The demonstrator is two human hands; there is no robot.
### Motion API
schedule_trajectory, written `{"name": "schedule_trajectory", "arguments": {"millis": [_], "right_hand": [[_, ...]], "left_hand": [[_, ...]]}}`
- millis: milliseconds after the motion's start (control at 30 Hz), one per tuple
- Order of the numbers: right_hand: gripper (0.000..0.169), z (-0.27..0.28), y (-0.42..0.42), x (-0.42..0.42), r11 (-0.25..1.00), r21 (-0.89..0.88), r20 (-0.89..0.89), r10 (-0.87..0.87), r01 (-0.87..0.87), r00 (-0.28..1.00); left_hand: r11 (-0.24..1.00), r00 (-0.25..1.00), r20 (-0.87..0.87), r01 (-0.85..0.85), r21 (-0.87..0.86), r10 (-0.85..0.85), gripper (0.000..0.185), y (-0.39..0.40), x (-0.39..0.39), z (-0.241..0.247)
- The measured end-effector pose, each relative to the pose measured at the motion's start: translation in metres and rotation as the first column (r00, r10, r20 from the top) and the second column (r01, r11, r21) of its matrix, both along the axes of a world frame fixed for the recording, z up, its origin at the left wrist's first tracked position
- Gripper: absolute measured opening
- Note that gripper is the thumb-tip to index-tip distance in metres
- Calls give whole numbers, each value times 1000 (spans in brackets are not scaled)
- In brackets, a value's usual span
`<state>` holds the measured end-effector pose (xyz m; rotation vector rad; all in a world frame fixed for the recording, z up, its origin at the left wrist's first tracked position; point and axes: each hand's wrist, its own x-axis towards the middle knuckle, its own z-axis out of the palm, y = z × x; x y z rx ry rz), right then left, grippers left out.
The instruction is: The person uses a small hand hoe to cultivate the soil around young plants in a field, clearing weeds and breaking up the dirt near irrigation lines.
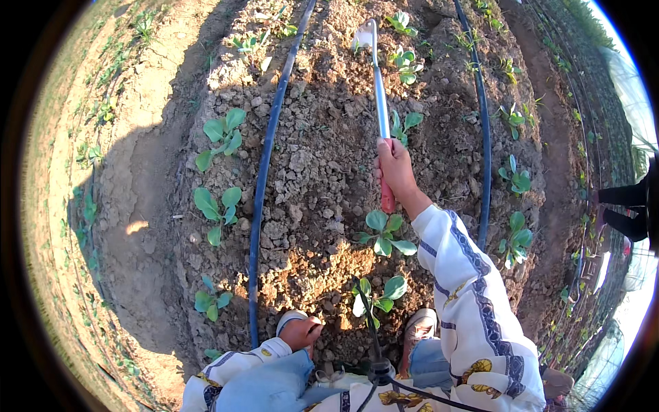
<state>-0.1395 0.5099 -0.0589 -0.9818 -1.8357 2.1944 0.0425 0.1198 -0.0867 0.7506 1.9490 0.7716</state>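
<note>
In the head view my right hand (pixel 396 167) grips the red handle of a hand hoe (pixel 381 103), its arm stretched forward over the soil. The metal shaft points away from me, and the pale blade (pixel 364 36) is at its far end, near the ground beside a leafy seedling (pixel 405 64). My left hand (pixel 301 332) is low at the left, above my left foot, with fingers curled; whether it holds something small cannot be made out. A broad-leaved seedling (pixel 383 234) grows just below the hoe's handle end.
Dark drip irrigation pipes run along the bed, one left (pixel 265 170) and one right (pixel 484 129). Several seedlings stand in rows, including one at the left (pixel 219 211) and one between my feet (pixel 378 298). Another person's dark-clothed legs (pixel 625 211) show at the far right.
</note>
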Motion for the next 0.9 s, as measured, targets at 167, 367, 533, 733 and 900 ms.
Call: {"name": "schedule_trajectory", "arguments": {"millis": [167, 367, 533, 733, 900], "right_hand": [[22, 25, 18, -43, 998, 25, -76, -59, 62, 995], [22, 5, -39, 15, 997, 23, -46, -74, 75, 996], [21, -8, -18, -6, 991, 74, -8, -108, 109, 994], [22, 22, 16, -68, 953, 282, -55, -97, 109, 994], [21, 28, -18, -59, 987, 146, -46, -58, 64, 997]], "left_hand": [[999, 999, 20, 39, 33, -39, 22, -3, 2, -12], [999, 1000, 10, 8, -45, -7, 23, -4, 5, -5], [1000, 999, 42, 10, -7, -10, 24, 0, 3, -6], [999, 999, 38, 17, -31, -15, 26, 3, -3, 3], [999, 992, 121, -32, -18, 34, 24, -3, 0, 2]]}}
